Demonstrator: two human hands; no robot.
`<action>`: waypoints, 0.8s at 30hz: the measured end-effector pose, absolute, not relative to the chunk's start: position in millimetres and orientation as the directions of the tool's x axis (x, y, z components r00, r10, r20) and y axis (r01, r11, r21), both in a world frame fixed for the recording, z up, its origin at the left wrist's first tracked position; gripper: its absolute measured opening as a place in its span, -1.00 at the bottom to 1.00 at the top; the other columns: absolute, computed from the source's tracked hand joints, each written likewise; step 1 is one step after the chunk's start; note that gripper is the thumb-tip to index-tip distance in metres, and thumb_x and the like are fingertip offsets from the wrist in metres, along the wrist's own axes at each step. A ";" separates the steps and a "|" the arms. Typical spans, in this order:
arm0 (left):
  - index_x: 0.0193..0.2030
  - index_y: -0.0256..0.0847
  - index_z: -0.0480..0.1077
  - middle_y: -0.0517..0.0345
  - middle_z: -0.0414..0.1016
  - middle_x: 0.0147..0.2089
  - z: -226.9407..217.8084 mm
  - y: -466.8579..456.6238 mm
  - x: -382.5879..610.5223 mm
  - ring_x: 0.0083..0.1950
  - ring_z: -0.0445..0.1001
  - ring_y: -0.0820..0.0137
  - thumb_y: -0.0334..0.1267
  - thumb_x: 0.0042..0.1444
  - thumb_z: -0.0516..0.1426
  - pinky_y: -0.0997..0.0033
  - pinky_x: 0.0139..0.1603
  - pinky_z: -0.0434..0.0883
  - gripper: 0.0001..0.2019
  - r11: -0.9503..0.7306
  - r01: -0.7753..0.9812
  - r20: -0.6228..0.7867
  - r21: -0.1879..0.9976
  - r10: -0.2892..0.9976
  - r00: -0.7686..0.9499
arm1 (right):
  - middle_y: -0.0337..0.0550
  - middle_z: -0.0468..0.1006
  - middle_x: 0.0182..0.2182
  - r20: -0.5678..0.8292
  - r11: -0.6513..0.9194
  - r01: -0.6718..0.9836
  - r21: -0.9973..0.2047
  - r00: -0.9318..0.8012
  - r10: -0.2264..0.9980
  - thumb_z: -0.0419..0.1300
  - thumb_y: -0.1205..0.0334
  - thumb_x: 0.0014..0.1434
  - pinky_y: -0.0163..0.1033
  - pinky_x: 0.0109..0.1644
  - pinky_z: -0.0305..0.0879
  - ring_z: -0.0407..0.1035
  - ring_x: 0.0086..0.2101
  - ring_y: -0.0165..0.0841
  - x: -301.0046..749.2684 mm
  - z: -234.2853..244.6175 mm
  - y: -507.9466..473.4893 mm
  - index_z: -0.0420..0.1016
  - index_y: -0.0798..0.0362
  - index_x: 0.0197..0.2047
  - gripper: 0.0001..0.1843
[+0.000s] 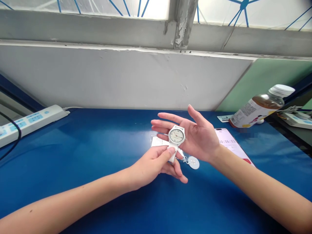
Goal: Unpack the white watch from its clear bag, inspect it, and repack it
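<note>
A white wristwatch [176,135] with a pale round dial lies across the fingers of my right hand [195,136], which is held palm up with its fingers stretched out. My left hand [156,164] pinches the watch's white strap just below the dial between thumb and forefinger. A round white tag [193,162] hangs from the watch on a thin chain, and a clear plastic wrapper [157,141] sits behind my left fingers. Both hands hover over the blue table [97,156].
A phone [231,144] showing a timer lies flat on the table right of my hands. A bottle of brown liquid [259,109] with a white cap lies tilted at the back right. A white power strip [29,122] sits at the left edge. A grey wall runs behind.
</note>
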State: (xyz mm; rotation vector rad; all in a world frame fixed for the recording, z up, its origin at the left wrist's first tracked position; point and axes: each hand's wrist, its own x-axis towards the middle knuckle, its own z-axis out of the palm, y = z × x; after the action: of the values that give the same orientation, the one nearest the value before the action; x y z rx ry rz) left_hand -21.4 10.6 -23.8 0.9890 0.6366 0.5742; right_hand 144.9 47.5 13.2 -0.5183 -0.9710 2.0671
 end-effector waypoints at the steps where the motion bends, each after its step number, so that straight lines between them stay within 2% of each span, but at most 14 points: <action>1: -0.16 -0.32 0.38 0.06 0.54 -0.41 -23.7 10.6 -21.1 -0.27 0.66 0.20 0.11 0.28 0.13 0.16 -0.04 0.52 -0.57 0.451 -0.155 -0.237 0.879 0.695 0.679 | -0.02 0.56 0.12 -0.032 -0.404 -0.477 -0.781 -0.615 0.788 -0.12 -0.30 0.31 -0.02 0.30 0.18 0.37 0.18 -0.16 145.1 12.7 47.6 0.54 0.03 0.06 -0.32; 6: -0.15 -0.34 0.39 0.00 0.57 -0.34 -23.3 8.7 -21.6 -0.19 0.66 0.15 0.12 0.25 0.17 0.10 0.04 0.51 -0.55 0.496 -0.160 -0.280 0.854 0.695 0.662 | -0.02 0.58 0.09 -0.033 -0.395 -0.445 -0.803 -0.629 0.777 -0.07 -0.32 0.29 0.00 0.30 0.19 0.37 0.18 -0.14 145.3 13.1 47.5 0.57 0.01 0.03 -0.34; 11: -0.17 -0.38 0.46 -0.10 0.59 -0.21 -21.3 11.5 -23.6 -0.08 0.64 0.11 0.08 0.27 0.17 0.07 0.12 0.48 -0.56 0.374 -0.175 -0.210 0.911 0.784 0.585 | -0.05 0.59 0.07 -0.026 -0.331 -0.406 -0.852 -0.598 0.801 -0.02 -0.16 0.35 -0.02 0.24 0.28 0.37 0.17 -0.15 146.3 13.7 50.1 0.58 0.01 0.02 -0.48; 14: -0.10 -0.37 0.45 -0.11 0.60 -0.16 -17.4 17.6 -25.6 -0.03 0.62 0.10 0.03 0.28 0.18 0.07 0.17 0.45 -0.60 0.318 -0.192 -0.175 0.929 0.831 0.528 | -0.08 0.61 0.04 0.035 -0.149 -0.312 -0.938 -0.515 0.856 0.10 0.00 0.34 -0.06 0.16 0.37 0.39 0.15 -0.17 147.6 10.7 53.5 0.59 -0.01 -0.01 -0.65; 17: -0.03 -0.36 0.43 -0.12 0.59 -0.09 -11.1 23.6 -29.0 0.02 0.60 0.10 -0.03 0.30 0.18 0.05 0.20 0.43 -0.63 0.384 -0.181 -0.244 0.905 0.819 0.519 | -0.08 0.60 0.05 0.147 0.091 -0.147 -0.985 -0.434 0.889 0.26 0.14 0.25 -0.10 0.08 0.44 0.43 0.11 -0.18 149.8 9.5 55.7 0.58 -0.02 0.00 -0.73; 21: -0.06 -0.36 0.46 -0.14 0.57 -0.03 -3.5 27.1 -33.4 0.03 0.60 0.09 -0.07 0.35 0.14 0.08 0.17 0.46 -0.68 0.467 -0.157 -0.284 0.870 0.736 0.614 | -0.06 0.62 -0.01 0.238 0.300 0.093 -0.949 -0.410 0.881 0.30 0.21 0.22 -0.11 0.00 0.49 0.54 -0.05 -0.22 156.6 15.1 55.7 0.55 0.04 0.04 -0.69; 24: -0.06 -0.36 0.47 -0.13 0.58 -0.04 -1.9 27.8 -35.4 0.03 0.60 0.10 -0.05 0.38 0.09 0.11 0.14 0.47 -0.65 0.414 -0.116 -0.250 0.903 0.725 0.641 | -0.09 0.66 -0.08 0.268 0.391 0.240 -0.889 -0.418 0.868 0.28 0.20 0.23 -0.14 -0.06 0.52 0.56 -0.14 -0.24 164.8 18.9 52.9 0.56 0.06 0.03 -0.70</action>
State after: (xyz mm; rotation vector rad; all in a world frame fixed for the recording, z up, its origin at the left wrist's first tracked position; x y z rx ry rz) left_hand -35.4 27.8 -1.9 1.0143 0.7039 0.5874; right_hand 164.8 52.9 18.9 -0.9546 -1.8791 1.0304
